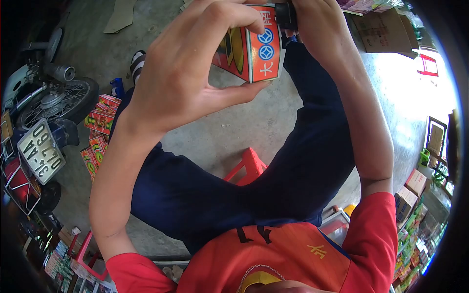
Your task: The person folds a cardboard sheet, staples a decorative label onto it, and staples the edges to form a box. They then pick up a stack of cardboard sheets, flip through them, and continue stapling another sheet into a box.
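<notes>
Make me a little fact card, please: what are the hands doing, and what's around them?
Left hand: grips a red, angular box with blue circles and white characters
Right hand: by a small black block-shaped object at the box; grip partly out of view
Clothes: dark blue cloth trousers, red short-sleeved shirt
Between the legs: red plastic stool, partly hidden
Picture's left: motorbike with spoked wheel
Floor: grey
</notes>
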`<state>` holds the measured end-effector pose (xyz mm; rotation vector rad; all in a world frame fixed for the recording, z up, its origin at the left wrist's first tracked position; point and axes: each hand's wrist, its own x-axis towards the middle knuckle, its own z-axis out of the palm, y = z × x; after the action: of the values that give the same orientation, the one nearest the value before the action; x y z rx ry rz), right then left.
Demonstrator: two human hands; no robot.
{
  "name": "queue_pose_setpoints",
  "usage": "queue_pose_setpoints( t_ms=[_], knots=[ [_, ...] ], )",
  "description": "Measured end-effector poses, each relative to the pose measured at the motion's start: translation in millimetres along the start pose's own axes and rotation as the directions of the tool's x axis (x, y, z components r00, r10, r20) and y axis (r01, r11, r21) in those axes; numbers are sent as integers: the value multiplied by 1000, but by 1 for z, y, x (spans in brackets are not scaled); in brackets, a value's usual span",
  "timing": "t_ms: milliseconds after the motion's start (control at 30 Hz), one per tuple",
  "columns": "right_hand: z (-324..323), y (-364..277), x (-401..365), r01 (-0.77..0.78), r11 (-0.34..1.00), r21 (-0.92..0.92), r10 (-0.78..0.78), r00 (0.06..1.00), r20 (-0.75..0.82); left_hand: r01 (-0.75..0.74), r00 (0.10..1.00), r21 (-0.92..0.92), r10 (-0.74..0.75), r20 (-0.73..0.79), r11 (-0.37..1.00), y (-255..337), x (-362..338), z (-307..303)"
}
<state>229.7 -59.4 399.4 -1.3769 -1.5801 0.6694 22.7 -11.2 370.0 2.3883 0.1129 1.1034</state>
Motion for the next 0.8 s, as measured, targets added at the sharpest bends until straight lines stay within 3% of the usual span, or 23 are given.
queue_pose_setpoints(
  t_ms=[167,233,300,400,500,600,700,767,800],
  knots=[
    [1,41,11,391,836,-385,-423,906,0,-12,999,58,9,39,998,8,6,-2],
    [1,35,11,326,872,-366,-367,929,-45,29,998,78,-34,60,997,13,8,-2],
    [4,19,5,77,972,-224,-104,988,-110,70,995,86,-76,67,994,15,8,-3],
    [8,12,1,27,952,-303,-65,991,-114,98,992,85,-104,72,992,16,6,-3],
    [11,18,4,-92,989,-119,83,993,-81,151,984,67,-156,85,986,4,-2,-3],
    [18,46,14,-204,968,149,204,979,15,290,955,-9,-289,61,957,-13,-14,-6],
    [16,38,33,-609,759,231,578,793,192,478,878,-77,-478,15,875,-23,-21,-12],
    [18,65,47,-533,835,140,483,830,278,642,766,43,-643,5,766,-12,-18,-23],
    [21,75,50,-522,850,70,479,821,310,531,847,78,-528,-60,844,-37,-41,-20]
  ],
)
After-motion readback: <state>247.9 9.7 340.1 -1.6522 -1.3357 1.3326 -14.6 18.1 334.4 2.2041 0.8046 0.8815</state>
